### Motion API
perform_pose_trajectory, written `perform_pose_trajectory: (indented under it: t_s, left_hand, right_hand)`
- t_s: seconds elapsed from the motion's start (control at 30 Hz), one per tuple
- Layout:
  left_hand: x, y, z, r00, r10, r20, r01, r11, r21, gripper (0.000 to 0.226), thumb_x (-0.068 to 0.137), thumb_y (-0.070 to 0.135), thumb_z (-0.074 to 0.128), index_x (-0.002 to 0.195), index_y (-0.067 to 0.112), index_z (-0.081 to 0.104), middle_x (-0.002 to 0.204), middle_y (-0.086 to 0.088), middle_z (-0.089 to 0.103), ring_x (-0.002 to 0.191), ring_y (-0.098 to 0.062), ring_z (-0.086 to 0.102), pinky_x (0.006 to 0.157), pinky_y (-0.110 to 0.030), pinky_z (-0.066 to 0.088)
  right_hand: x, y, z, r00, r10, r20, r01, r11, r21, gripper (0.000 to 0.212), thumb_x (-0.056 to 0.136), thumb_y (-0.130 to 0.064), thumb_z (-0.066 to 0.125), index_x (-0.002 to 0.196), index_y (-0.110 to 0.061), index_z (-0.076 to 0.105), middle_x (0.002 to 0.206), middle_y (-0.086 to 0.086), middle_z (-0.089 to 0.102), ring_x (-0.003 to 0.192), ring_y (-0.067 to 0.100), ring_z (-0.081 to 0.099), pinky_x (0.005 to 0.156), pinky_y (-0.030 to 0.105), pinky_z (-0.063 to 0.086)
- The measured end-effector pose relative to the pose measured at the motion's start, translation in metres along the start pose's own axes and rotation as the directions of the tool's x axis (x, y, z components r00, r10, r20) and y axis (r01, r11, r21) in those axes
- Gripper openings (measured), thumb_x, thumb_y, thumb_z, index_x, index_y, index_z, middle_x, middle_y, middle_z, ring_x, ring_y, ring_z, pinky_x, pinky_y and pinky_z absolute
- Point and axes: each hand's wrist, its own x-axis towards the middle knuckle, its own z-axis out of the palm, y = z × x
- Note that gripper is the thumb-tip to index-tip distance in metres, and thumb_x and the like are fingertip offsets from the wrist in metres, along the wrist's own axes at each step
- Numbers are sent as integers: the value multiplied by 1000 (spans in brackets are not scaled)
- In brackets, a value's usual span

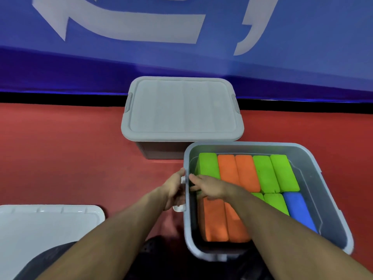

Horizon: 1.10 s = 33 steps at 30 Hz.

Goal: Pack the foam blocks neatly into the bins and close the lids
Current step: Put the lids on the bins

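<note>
While the left hand [174, 190] gripped the open grey plastic bin's [323, 178] white latch handle [180, 208], the right hand [210, 188], fingers straight, pressed the orange, green and blue foam blocks [248, 172] level inside; fitting the loose white lid [40, 225] likely followed.

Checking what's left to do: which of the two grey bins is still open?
The near bin on the right: it has no lid, and foam blocks show inside. The far bin by the blue wall has its lid on.
</note>
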Motion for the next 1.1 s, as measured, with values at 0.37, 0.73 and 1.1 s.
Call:
perform_pose_trajectory:
  t_s: [0.37, 0.73, 1.1]
  left_hand:
    - [-29, 5, -126, 938, -51, -344, -1, 989, -148, 66, 102, 64, 35, 66, 12, 53, 44, -4, 57, 56, -23, 53, 58, -29, 44]
    - [-75, 18, -271, 918, 187, -349, -37, 918, 394, 39, 105, 48, 50, 118, 12, 61, 113, -8, 69, 102, -27, 68, 89, -40, 55]
    - [-48, -188, -356, 768, 205, -606, 196, 826, 528, 40, 99, 47, 61, 78, 13, 62, 77, -1, 65, 86, -30, 67, 72, -32, 45]
  right_hand:
    - [9, -62, 3, 962, -256, -100, 161, 818, -552, 71, 100, -58, 47, 157, -19, 32, 162, 2, 34, 148, 20, 34, 120, 31, 25]
    - [5, -123, 57, 802, -591, -89, 237, 450, -861, 76, 95, -69, 41, 159, -31, 24, 167, 0, 19, 152, 26, 20, 123, 46, 18]
    - [9, -131, 90, 840, -541, 42, 252, 319, -914, 96, 77, -82, 7, 159, -35, 21, 168, -1, 14, 153, 26, 22, 123, 43, 19]
